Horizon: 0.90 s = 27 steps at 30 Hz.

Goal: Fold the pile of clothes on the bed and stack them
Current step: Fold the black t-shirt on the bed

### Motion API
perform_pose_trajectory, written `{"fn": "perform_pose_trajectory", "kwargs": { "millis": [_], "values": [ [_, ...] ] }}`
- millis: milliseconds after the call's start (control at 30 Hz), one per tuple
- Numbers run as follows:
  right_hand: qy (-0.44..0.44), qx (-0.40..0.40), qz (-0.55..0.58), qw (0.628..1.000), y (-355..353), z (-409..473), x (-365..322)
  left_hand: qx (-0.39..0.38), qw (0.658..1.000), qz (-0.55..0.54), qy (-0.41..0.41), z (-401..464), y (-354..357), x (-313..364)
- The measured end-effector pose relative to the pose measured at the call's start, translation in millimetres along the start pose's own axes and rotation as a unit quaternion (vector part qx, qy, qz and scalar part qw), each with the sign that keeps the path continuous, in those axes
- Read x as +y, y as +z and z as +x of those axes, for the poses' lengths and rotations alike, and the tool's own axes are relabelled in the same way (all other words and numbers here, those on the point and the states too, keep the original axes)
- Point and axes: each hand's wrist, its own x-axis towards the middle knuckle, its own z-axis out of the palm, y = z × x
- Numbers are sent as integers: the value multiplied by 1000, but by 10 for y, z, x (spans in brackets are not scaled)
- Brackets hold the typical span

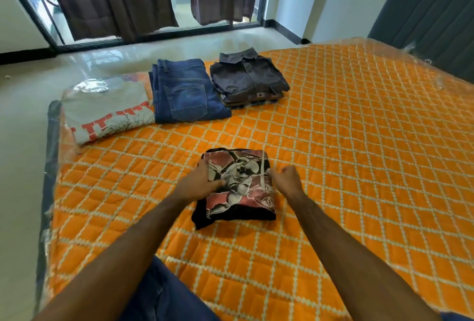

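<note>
Left hand (205,179) presses flat on the folded printed shirt (238,187) lying mid-bed (359,141); right hand (286,175), fingers curled, appears to pinch its right edge. Square the edges before moving it to the folded stack (248,79) at the far edge.

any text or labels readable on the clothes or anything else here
Grey t-shirt: large red block letters, seen upside down and partly folded under; not readable.
Black printed t-shirt: a picture print only, no words legible.
Jeans: no label readable.
Dark shirt: no text visible.
</note>
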Motion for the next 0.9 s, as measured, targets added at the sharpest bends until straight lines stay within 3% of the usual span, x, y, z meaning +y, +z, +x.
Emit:
{"fn": "perform_pose_trajectory", "kwargs": {
  "millis": [67, 167, 267, 300, 367, 433, 500, 567, 633, 667, 733, 833, 900],
  "values": [
    [67, -118, 91, 987, -8, 36, 129, -11, 1000, 12, 14, 56, 137, -5],
    [63, -211, 168, 961, 5, -66, 76, 0, 999, 33, 34, 41, 145, -116],
    [50, -258, 253, 931, 21, -169, -150, 106, 975, 193, 43, -13, 151, -150],
    [27, -252, 241, 937, -23, -176, -283, 113, 981, 150, 37, -40, 121, -55],
    [-47, -222, 172, 959, -202, -159, -620, 24, 991, -133, -10, -152, -2, 315],
    [-171, -207, 65, 961, -453, -176, -1014, -113, 897, -422, -65, -159, -83, 648],
    [-317, -184, -74, 928, -692, -266, -1382, -145, 796, -585, -46, -67, -91, 863],
    [-449, -152, -254, 843, -835, -407, -1609, -136, 716, -685, -4, 22, -71, 953],
    [-539, -78, -423, 724, -883, -595, -1611, -127, 682, -720, 16, 80, -89, 921],
    [-576, -38, -466, 671, -879, -659, -1525, -122, 684, -719, 16, 126, -92, 854],
    [-613, -2, -502, 611, -764, -715, -1198, -123, 716, -687, -2, 151, -56, 672],
    [-630, -36, -499, 594, -493, -752, -469, -145, 821, -547, -73, 28, 154, 427],
    [-609, -105, -494, 611, -318, -780, 27, -147, 877, -447, -95, -91, 337, 293]
  ]
}}
